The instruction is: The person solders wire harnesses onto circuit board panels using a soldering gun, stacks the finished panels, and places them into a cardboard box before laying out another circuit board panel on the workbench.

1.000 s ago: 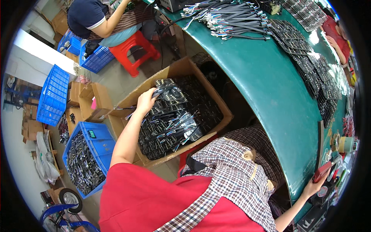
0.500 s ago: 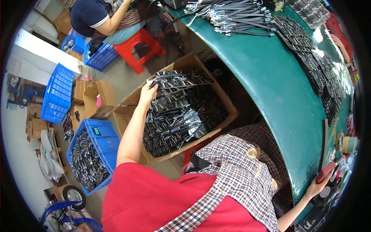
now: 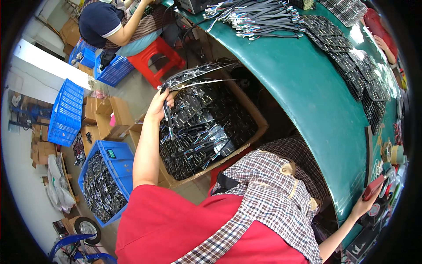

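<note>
A: Left hand, quick?
B: Left hand [image 3: 160,104] is closed, fingers pinching the left end of some thin, flat dark panels [image 3: 198,74]. At least two, seen almost edge-on, slightly fanned, pale shiny rims. A flat black cable [image 3: 166,115] hangs below the fingers.
A: Where are those panels?
B: Raised above the far part of an open cardboard box [image 3: 255,115], brown, matte, left of the tabletop [image 3: 303,94].
A: Box contents?
B: Heaped black panels [image 3: 184,160], rectangular, dotted with small light spots, plus loose cables with thin coloured wire ends.
A: Arm pose?
B: Left forearm runs far and up from the red sleeve [image 3: 151,198], nearly straight, wrist over the box's left side. Right arm stretches out to the right, low.
A: Right hand?
B: Right hand [image 3: 363,205] is curled around a red block-like object [image 3: 373,188] at the tabletop's right end. Exact kind unclear.
A: Tabletop surface?
B: Smooth, glossy green, curved by the lens. Far side: bundle of flat black cables [image 3: 259,20], pale tips; to its right, overlapping dark panel stacks [image 3: 327,34].
A: Clothing?
B: Checked woven apron [image 3: 263,193].
</note>
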